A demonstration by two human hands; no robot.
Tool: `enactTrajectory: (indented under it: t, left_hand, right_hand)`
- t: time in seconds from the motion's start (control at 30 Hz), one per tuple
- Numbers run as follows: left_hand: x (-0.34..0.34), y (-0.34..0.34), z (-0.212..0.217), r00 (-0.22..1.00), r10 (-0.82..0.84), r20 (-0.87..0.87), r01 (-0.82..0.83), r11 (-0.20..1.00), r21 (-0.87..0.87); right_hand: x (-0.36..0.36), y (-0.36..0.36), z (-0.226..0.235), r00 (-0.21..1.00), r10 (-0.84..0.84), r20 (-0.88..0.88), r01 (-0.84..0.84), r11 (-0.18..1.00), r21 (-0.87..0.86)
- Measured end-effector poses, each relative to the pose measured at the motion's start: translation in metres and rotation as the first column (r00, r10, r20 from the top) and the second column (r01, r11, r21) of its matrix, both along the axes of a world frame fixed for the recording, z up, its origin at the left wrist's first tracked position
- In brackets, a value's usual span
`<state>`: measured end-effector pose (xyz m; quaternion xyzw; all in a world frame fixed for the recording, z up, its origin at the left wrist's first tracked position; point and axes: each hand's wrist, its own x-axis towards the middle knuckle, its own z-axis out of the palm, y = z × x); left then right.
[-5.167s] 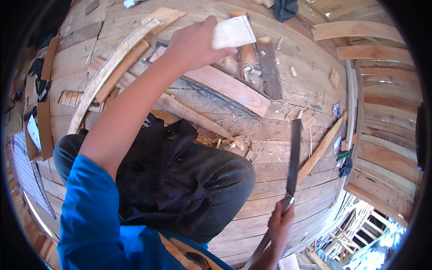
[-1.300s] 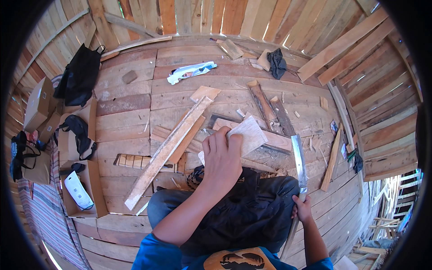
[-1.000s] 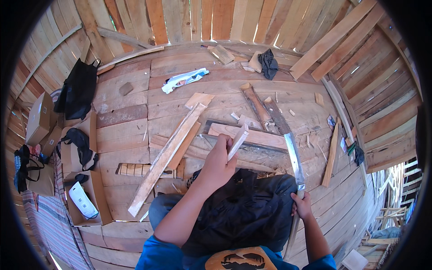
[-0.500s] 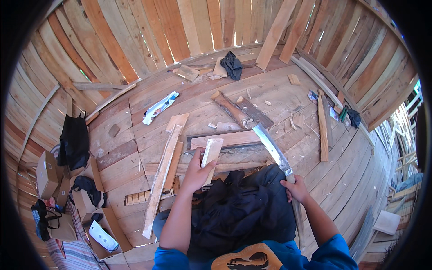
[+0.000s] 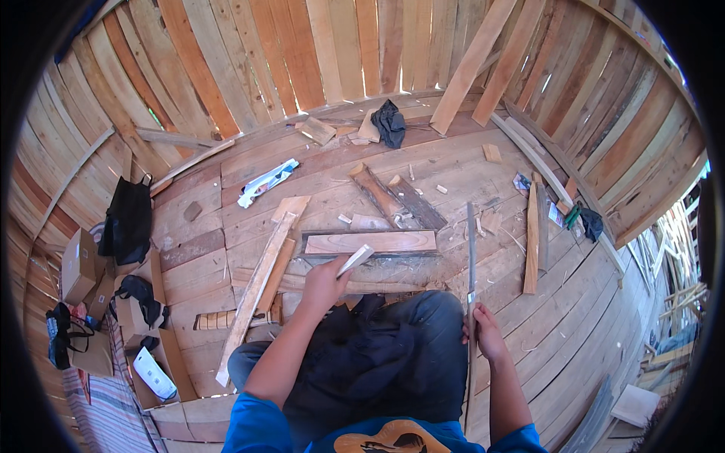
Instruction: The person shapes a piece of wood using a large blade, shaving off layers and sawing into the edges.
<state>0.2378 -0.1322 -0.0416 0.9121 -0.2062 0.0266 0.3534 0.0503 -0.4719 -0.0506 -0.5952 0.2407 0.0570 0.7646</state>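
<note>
My left hand [image 5: 325, 285] is closed round a short, pale wood block [image 5: 356, 259], whose end points up and to the right. On the right, my right hand [image 5: 487, 332] grips a handsaw [image 5: 471, 249] by its long handle. The saw stands nearly upright in view, its thin blade seen almost edge-on and pointing away from me. Just beyond the left hand lies a flat board [image 5: 371, 242] with a dark edge. A dark cloth [image 5: 355, 362] covers my lap between the two forearms.
Long narrow planks [image 5: 257, 298] lie to the left, near a wood-and-dark-striped piece [image 5: 236, 320]. Bark-edged offcuts [image 5: 377, 195] and chips are scattered ahead. Open cardboard boxes [image 5: 168, 362] and a black bag [image 5: 127, 219] stand far left. Another plank [image 5: 532, 241] lies right.
The saw has turned from showing its broad toothed side, leaning left, to nearly edge-on and upright. The wood block has tipped over to the right and lower in my left hand.
</note>
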Motion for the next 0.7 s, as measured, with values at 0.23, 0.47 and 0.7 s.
enactTrajectory:
  t: [0.23, 0.47, 0.7]
  left_hand:
    - [0.033, -0.060, -0.028, 0.993, -0.097, 0.064, 0.081, 0.974, 0.212]
    - [0.069, -0.101, -0.083, 0.996, -0.073, 0.060, 0.057, 0.972, 0.230]
    - [0.088, -0.118, -0.086, 0.999, -0.028, 0.022, 0.023, 0.979, 0.203]
  right_hand:
    - [0.058, 0.000, 0.012, 0.969, 0.225, 0.101, -0.096, 0.721, -0.686]
    - [0.119, -0.008, -0.031, 0.867, 0.471, 0.163, -0.003, 0.333, -0.943]
    - [0.162, -0.015, -0.068, 0.881, 0.468, -0.065, -0.225, 0.294, -0.929]
